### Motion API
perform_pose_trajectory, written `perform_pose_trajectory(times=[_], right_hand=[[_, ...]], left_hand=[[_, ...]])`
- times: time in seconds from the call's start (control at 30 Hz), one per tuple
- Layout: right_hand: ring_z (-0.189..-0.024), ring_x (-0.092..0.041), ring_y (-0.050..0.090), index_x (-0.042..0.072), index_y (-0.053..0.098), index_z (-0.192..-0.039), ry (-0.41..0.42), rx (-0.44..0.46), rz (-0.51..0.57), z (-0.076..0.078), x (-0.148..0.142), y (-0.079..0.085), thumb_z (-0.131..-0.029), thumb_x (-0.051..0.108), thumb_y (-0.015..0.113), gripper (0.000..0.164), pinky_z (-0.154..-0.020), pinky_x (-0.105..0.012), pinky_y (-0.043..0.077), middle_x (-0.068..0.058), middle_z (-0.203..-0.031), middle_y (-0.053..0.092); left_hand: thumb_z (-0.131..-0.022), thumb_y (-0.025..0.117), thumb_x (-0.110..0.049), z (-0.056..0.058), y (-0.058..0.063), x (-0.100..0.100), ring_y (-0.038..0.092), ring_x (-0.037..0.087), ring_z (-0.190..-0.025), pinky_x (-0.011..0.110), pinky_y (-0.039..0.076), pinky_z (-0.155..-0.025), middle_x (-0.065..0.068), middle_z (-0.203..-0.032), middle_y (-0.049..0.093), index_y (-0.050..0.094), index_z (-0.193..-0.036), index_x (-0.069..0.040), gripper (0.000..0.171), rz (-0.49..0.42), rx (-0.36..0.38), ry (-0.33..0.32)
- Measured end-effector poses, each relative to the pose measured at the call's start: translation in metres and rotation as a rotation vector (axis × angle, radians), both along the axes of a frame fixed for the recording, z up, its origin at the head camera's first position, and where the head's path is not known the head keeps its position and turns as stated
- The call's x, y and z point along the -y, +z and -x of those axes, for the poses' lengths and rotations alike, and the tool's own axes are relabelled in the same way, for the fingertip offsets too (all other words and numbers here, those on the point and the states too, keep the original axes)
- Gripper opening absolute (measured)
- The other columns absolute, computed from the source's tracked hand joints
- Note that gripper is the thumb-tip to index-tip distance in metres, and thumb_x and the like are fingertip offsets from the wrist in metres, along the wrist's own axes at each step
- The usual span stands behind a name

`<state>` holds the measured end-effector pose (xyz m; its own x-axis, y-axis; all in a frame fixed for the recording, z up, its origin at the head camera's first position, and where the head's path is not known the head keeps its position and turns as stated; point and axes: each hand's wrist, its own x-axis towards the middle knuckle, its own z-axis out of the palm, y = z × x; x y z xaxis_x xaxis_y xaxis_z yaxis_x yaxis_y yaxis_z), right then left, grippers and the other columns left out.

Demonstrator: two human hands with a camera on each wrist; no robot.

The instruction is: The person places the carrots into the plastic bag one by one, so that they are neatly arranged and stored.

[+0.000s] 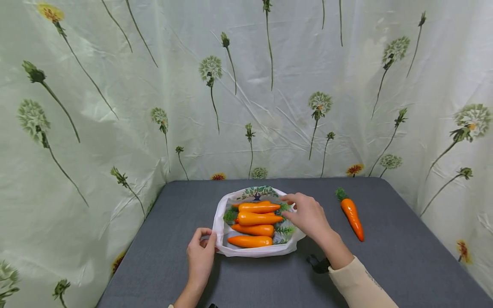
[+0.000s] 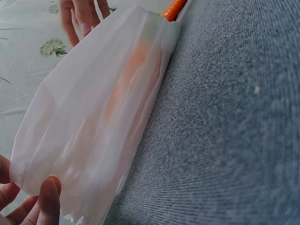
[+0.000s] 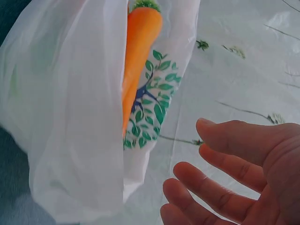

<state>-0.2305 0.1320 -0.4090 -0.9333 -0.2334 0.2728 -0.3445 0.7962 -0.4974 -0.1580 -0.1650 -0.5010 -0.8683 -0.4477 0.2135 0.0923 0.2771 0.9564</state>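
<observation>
A white plastic bag [image 1: 265, 253] with a printed green tree lies with its mouth open upward. Inside are several orange carrots [image 1: 252, 241] with green tops, lying side by side. At the bag's left side my left hand [image 1: 201, 254] pinches the rim; the left wrist view shows thumb and fingers on either side of the thin plastic [image 2: 61, 122]. Above the bag's right edge is my right hand [image 1: 310, 216]. In the right wrist view its fingers [image 3: 220, 187] are apart and loosely bent, with nothing held, clear of the bag.
A single carrot [image 1: 352, 218] lies on the dark grey tabletop [image 1: 173, 209], to the right of the bag. Beneath the right wrist is a black strap [image 1: 317, 264]. A pale curtain [image 1: 269, 107] with dandelion prints hangs behind the table and along its sides.
</observation>
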Motion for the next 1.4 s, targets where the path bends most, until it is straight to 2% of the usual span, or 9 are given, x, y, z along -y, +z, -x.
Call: perform_pose_trajectory(times=[0.23, 0.5, 0.7, 0.97, 1.2, 1.4], right_hand=[[-0.091, -0.027, 0.067, 0.017, 0.07, -0.125, -0.051, -0.05, 0.018, -0.005, -0.025, 0.002, -0.085, 0.02, 0.082, 0.042, -0.065, -0.039, 0.054, -0.006, -0.108, 0.069], [-0.096, -0.034, 0.067, 0.013, 0.066, -0.13, -0.123, -0.09, 0.076, -0.004, -0.067, -0.006, -0.086, 0.016, 0.081, 0.046, -0.071, -0.048, 0.056, -0.012, -0.113, 0.066], [-0.1, -0.036, 0.065, 0.013, 0.062, -0.135, -0.205, -0.11, 0.071, -0.006, -0.099, -0.021, -0.088, 0.018, 0.079, 0.051, -0.071, -0.052, 0.052, -0.015, -0.119, 0.063], [-0.097, -0.044, 0.061, 0.007, 0.059, -0.137, -0.296, -0.104, 0.064, -0.006, -0.132, -0.048, -0.087, 0.02, 0.078, 0.055, -0.07, -0.056, 0.049, -0.027, -0.123, 0.057], [-0.094, -0.045, 0.059, 0.003, 0.056, -0.139, -0.366, -0.092, 0.078, -0.002, -0.148, -0.067, -0.087, 0.019, 0.077, 0.059, -0.071, -0.058, 0.048, -0.028, -0.122, 0.056], [-0.09, -0.046, 0.058, 0.001, 0.057, -0.137, -0.401, -0.09, 0.047, -0.002, -0.16, -0.08, -0.086, 0.018, 0.078, 0.057, -0.067, -0.057, 0.047, -0.03, -0.12, 0.054]], left_hand=[[-0.095, 0.07, -0.011, 0.0, -0.001, 0.0, 0.062, 0.017, -0.059, 0.026, 0.052, -0.053, 0.013, -0.1, 0.065, 0.064, -0.098, -0.006, 0.008, -0.003, 0.003, 0.009], [-0.095, 0.071, -0.013, 0.0, -0.002, 0.0, 0.063, 0.02, -0.058, 0.026, 0.053, -0.053, 0.013, -0.099, 0.065, 0.064, -0.098, -0.006, 0.01, -0.012, -0.001, 0.001], [-0.095, 0.071, -0.013, 0.0, -0.002, -0.001, 0.064, 0.022, -0.058, 0.028, 0.055, -0.054, 0.013, -0.1, 0.065, 0.064, -0.099, -0.006, 0.011, -0.019, -0.005, 0.001], [-0.094, 0.071, -0.013, 0.001, -0.001, 0.0, 0.065, 0.026, -0.059, 0.03, 0.056, -0.055, 0.013, -0.1, 0.065, 0.064, -0.098, -0.006, 0.01, -0.029, -0.004, 0.001], [-0.094, 0.071, -0.013, 0.003, -0.001, 0.001, 0.063, 0.023, -0.056, 0.026, 0.052, -0.052, 0.013, -0.096, 0.065, 0.064, -0.098, -0.006, 0.009, -0.01, -0.011, 0.0], [-0.094, 0.071, -0.011, 0.002, -0.003, 0.0, 0.064, 0.027, -0.057, 0.026, 0.053, -0.052, 0.013, -0.096, 0.066, 0.064, -0.098, -0.006, 0.009, -0.006, -0.004, 0.002]])
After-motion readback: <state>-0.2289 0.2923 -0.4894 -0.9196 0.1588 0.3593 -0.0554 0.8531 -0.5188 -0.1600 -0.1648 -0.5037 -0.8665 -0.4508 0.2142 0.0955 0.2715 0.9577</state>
